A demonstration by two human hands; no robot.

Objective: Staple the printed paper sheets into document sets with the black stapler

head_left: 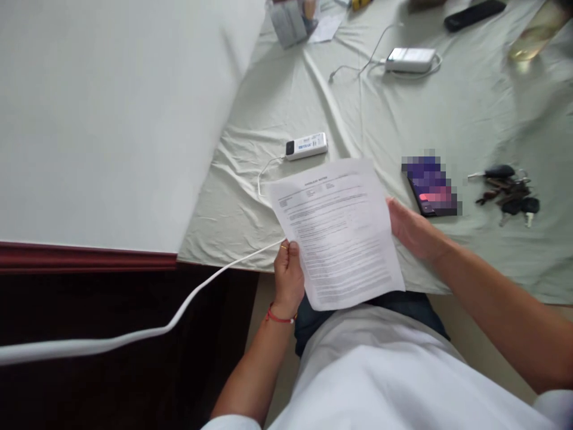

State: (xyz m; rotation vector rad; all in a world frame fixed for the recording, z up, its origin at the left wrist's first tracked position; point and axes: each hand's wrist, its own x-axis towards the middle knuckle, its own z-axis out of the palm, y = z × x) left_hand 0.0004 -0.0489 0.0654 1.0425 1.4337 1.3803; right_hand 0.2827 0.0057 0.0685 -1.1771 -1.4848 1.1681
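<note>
A printed sheet of paper (335, 233) is held up over the table's front edge, above my lap. At its lower left edge, my left hand (289, 272) pinches it, with the thumb in front and a ring on one finger. My right hand (414, 230) supports the right edge; most of its fingers are hidden behind the page. The heading and lines of text face me, but the small print is too blurred to read. Just beyond the top of the sheet lies a white power bank (307, 146) with a cable plugged in.
A lit phone (432, 185) and a bunch of keys (508, 191) lie to the right on the pale tablecloth (250, 119). Farther back are another white power bank (410, 60), a black case (474, 15) and a bottle (537, 36). A white cable (179, 319) crosses the lower left.
</note>
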